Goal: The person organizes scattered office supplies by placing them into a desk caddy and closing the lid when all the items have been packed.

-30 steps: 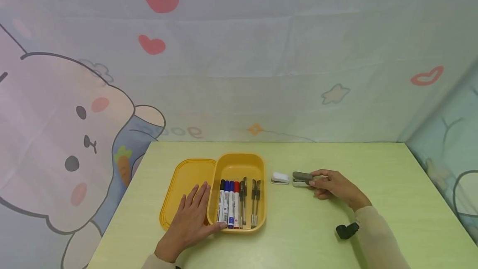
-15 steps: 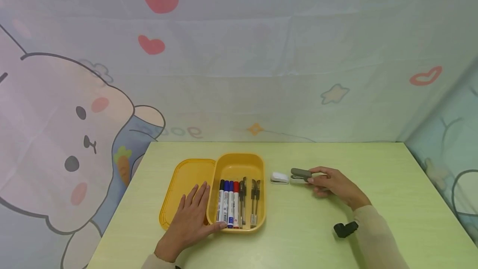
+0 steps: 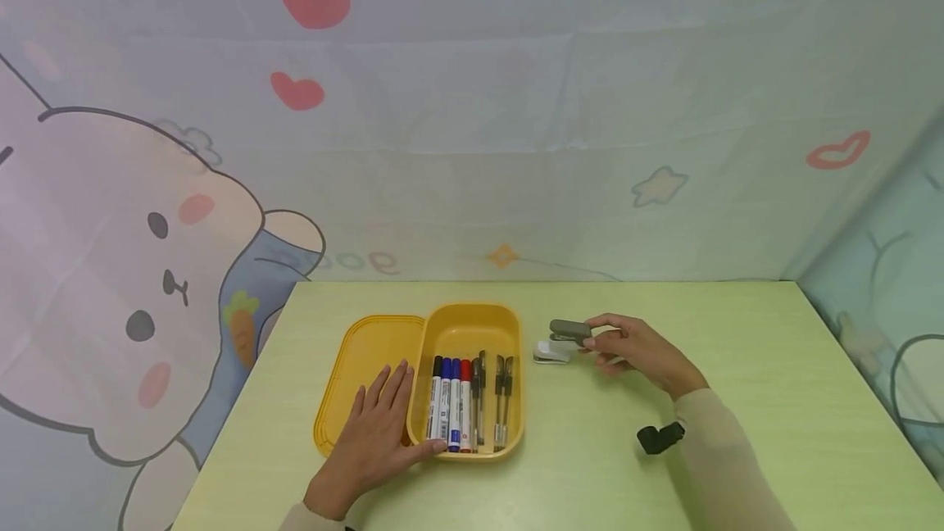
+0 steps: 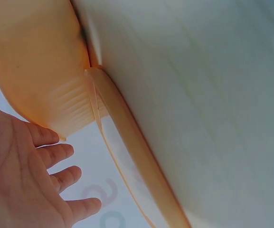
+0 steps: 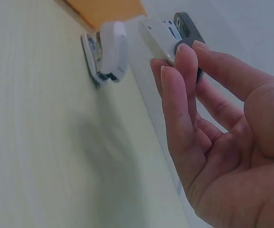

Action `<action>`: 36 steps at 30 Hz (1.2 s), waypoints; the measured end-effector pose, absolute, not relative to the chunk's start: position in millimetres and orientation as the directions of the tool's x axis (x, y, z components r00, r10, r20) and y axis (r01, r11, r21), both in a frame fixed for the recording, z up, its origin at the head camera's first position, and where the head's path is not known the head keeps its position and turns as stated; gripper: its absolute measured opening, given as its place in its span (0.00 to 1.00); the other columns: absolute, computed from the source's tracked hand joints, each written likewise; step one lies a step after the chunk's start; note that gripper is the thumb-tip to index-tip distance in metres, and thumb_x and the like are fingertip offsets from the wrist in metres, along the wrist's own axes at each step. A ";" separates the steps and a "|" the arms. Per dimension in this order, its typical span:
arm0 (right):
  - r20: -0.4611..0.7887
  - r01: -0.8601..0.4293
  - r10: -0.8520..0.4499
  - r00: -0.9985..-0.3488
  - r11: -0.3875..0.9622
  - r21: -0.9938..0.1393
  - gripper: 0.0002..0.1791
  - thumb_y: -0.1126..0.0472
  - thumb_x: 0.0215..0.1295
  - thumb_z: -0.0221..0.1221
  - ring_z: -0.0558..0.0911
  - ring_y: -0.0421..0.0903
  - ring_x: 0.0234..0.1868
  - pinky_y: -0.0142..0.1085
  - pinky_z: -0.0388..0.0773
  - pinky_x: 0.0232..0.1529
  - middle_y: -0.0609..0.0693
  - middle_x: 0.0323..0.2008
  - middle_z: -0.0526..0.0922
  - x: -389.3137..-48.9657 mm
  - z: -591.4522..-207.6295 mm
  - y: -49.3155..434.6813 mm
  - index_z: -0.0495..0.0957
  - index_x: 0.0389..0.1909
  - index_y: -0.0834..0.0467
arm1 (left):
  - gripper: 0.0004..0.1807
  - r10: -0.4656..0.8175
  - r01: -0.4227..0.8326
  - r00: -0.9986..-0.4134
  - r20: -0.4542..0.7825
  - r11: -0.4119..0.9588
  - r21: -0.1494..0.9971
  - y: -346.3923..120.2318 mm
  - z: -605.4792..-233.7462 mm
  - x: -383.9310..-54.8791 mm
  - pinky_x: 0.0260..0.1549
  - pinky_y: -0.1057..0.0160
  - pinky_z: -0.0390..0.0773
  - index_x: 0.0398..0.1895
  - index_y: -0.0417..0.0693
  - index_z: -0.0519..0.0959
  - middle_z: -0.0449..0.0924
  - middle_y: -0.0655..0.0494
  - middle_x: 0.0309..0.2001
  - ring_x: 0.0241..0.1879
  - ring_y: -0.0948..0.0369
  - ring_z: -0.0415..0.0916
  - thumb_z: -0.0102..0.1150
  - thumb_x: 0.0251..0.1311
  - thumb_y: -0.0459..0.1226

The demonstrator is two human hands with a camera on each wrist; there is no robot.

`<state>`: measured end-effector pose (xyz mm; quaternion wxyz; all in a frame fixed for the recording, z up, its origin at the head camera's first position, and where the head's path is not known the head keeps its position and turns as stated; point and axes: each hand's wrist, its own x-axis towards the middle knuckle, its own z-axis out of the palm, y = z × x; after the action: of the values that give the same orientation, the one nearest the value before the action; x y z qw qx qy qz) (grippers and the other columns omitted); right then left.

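Note:
My right hand (image 3: pixel 630 351) pinches the rear end of a small grey-and-white stapler (image 3: pixel 570 329) between thumb and fingers. In the right wrist view the held stapler (image 5: pixel 167 38) is up off the table. Just below and left of it, in the head view, a white stapler (image 3: pixel 551 352) sits on the table. My left hand (image 3: pixel 376 441) lies with fingers spread at the left side of a yellow box (image 3: pixel 472 318), its thumb on the front rim. The left wrist view shows the straight fingers (image 4: pixel 61 178) beside the box wall.
Inside the box lie several markers (image 3: pixel 444 408) with black, blue and red caps, and several black-capped pens (image 3: pixel 504 400). A yellow lid (image 3: pixel 376 342) rests flat to the left of the box. A printed cloth (image 3: pixel 472 105) hangs behind the table.
My right hand has lifted the grey stapler off the table and carried it left, so it now hangs over the white stapler. My left hand has stayed in place.

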<state>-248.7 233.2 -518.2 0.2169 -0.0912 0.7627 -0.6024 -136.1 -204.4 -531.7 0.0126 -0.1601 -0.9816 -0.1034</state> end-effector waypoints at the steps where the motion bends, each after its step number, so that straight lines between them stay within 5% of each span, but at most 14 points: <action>1: -0.216 0.117 -0.404 -0.889 0.255 -0.960 0.32 0.50 0.70 0.64 0.83 0.48 0.41 0.42 0.86 0.45 0.60 0.54 0.86 -249.9 -517.3 231.7 0.68 0.70 0.58 | 0.63 0.311 0.317 -0.949 0.057 0.927 0.200 -204.3 -531.6 -135.9 0.72 0.32 0.53 0.81 0.41 0.51 0.48 0.47 0.81 0.80 0.44 0.47 0.50 0.55 0.76; 16: -0.171 0.083 -0.452 -0.875 0.209 -0.974 0.32 0.53 0.69 0.65 0.85 0.48 0.38 0.45 0.86 0.46 0.58 0.51 0.87 -259.2 -500.5 200.3 0.69 0.70 0.59 | 0.63 0.310 0.318 -0.948 0.069 0.925 0.210 -205.3 -532.6 -133.9 0.72 0.32 0.53 0.81 0.42 0.51 0.48 0.47 0.82 0.80 0.44 0.47 0.50 0.55 0.76; 24: -0.160 0.065 -0.469 -0.869 0.211 -0.975 0.29 0.54 0.69 0.65 0.84 0.59 0.42 0.46 0.86 0.45 0.58 0.51 0.87 -261.1 -493.6 182.1 0.71 0.68 0.58 | 0.63 0.309 0.316 -0.949 0.065 0.926 0.209 -204.6 -532.5 -133.9 0.72 0.32 0.52 0.81 0.42 0.51 0.48 0.47 0.82 0.80 0.44 0.47 0.50 0.55 0.76; 36: -0.160 0.061 -0.496 -0.853 0.210 -0.976 0.28 0.54 0.68 0.66 0.85 0.50 0.37 0.47 0.86 0.43 0.62 0.48 0.87 -262.0 -485.5 159.3 0.73 0.67 0.58 | 0.63 0.308 0.313 -0.950 0.056 0.926 0.211 -204.0 -529.5 -133.9 0.72 0.32 0.52 0.81 0.42 0.51 0.48 0.47 0.82 0.79 0.43 0.47 0.50 0.56 0.76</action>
<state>-262.0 159.3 -485.5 0.2279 -0.1460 0.7437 -0.6112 -133.9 -204.0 -529.5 0.0110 -0.1581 -0.9813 -0.1092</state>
